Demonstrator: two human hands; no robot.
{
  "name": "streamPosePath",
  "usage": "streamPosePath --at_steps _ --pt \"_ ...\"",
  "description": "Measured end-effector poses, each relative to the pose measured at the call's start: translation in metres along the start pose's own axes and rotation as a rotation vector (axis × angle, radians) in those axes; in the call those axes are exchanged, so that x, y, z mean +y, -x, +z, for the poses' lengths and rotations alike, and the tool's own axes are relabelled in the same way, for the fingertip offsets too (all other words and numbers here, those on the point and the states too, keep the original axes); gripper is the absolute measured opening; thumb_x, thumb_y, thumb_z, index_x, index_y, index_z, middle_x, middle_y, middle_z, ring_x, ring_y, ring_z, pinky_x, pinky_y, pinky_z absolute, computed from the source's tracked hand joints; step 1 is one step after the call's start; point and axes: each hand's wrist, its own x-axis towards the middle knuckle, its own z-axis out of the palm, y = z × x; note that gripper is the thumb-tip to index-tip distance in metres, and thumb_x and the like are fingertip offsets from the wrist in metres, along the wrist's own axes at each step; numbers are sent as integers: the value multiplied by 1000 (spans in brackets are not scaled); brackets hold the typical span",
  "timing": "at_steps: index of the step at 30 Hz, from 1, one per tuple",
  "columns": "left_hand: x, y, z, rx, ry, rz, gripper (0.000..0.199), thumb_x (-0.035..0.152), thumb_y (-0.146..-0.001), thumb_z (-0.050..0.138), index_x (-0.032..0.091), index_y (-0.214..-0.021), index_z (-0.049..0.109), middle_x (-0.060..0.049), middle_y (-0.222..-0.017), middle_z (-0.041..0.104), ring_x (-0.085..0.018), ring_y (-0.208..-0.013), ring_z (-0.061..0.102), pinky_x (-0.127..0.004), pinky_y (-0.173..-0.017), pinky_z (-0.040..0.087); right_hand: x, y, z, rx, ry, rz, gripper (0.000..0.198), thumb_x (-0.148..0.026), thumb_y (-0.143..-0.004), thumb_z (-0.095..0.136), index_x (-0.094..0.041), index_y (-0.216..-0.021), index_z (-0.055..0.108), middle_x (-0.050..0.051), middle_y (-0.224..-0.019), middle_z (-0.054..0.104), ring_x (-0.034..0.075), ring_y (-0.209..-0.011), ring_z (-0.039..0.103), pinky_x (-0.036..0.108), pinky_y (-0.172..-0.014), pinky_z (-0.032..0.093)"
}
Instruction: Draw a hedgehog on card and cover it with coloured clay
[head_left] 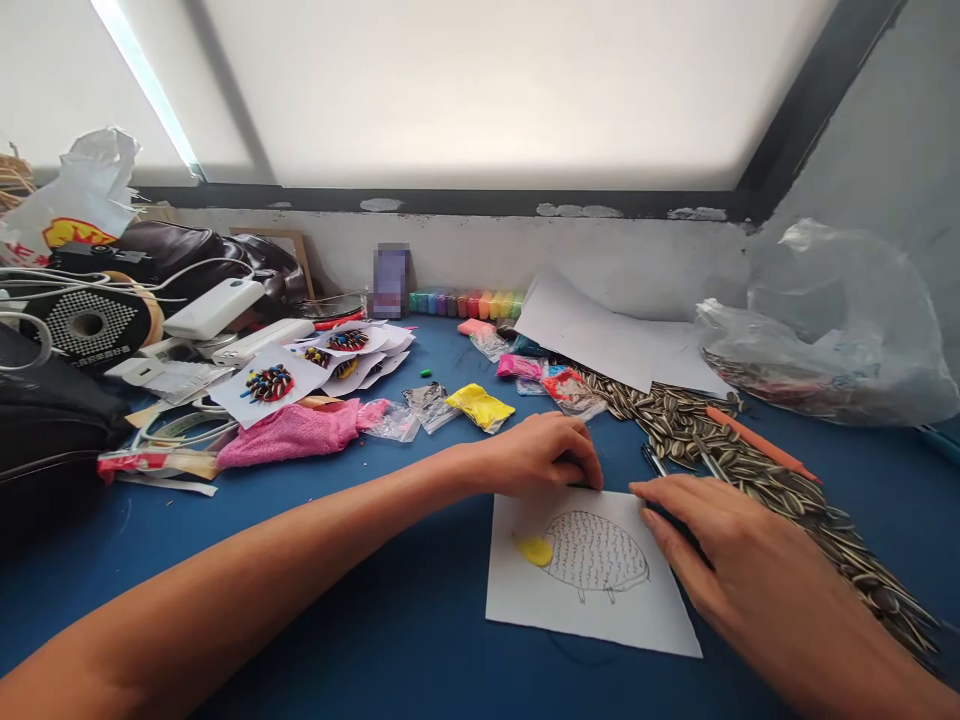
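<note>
A white paper sheet (517, 595) lies on the blue table, with an oval body, rows of small marks and short legs drawn on it in black. Flattened yellow clay (534, 549) forms a pointed shape at the oval's left end. My left hand (547, 450) is at the sheet's top edge, fingers curled downward; whatever is between the fingertips is hidden. My right hand (720, 540) rests along the sheet's right edge, fingers stretched out and the thumb apart from them. Just beyond it lie a pen (654, 460) and a pile of striped sunflower seeds (802, 515).
Clay packets, including a yellow one (481, 407), lie ahead. Finished seed pictures (270, 383) and a pink cloth (289, 435) are at left, near cables and a black bag (60, 470). An orange stick (761, 443) crosses the seeds. A plastic bag (832, 330) stands back right.
</note>
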Motion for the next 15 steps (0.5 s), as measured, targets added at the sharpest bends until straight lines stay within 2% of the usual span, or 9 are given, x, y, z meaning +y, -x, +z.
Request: streamPosePath --at_steps 2,4,6,8,11,13,15 --pt "-3 1 0 16 1 -9 21 3 -85 57 14 -93 73 -5 -96 66 -14 -91 61 -26 -85 48 -2 1 1 -24 -68 -22 27 -27 -98 43 -19 -99 69 6 -91 72 21 -81 70 34 -64 57" --pt "-8 2 4 81 -85 -15 21 7 -86 60 14 -103 70 -8 -109 66 -17 -103 61 -29 -94 47 -8 1 1 -68 -179 -86 22 -24 -97 46 -21 -104 66 5 -94 69 18 -85 67 31 -68 56" --pt "-13 3 11 149 -237 1 28 17 -89 61 14 -116 65 -11 -130 59 -22 -121 54 -36 -106 41 -14 0 3 -122 -296 -170 20 -19 -96 48 -23 -105 65 5 -96 67 16 -86 64 28 -69 54" --pt "-17 4 19 163 -386 30 34 25 -96 53 12 -127 58 -14 -144 49 -24 -133 46 -40 -112 35 -18 -1 5 -150 -374 -245 21 -13 -94 49 -23 -104 64 5 -100 65 16 -89 62 28 -73 53" --pt "-18 6 27 188 -553 80 37 31 -101 44 14 -131 55 -14 -150 41 -26 -141 36 -43 -116 28 -20 -3 8 -135 -406 -323 22 -9 -91 51 -22 -104 64 7 -105 65 17 -94 61 31 -80 52" --pt "-17 6 29 225 -615 93 36 33 -101 43 15 -129 57 -14 -152 38 -27 -143 32 -44 -116 27 -20 -4 10 -109 -396 -355 24 -10 -91 51 -22 -107 64 7 -103 65 17 -91 62 31 -79 53" --pt "-15 6 27 243 -635 90 34 33 -100 44 15 -125 60 -15 -148 43 -28 -139 38 -43 -113 32 -20 -3 11 -80 -378 -376 25 -12 -91 52 -22 -109 64 7 -99 66 17 -86 64 29 -74 53"
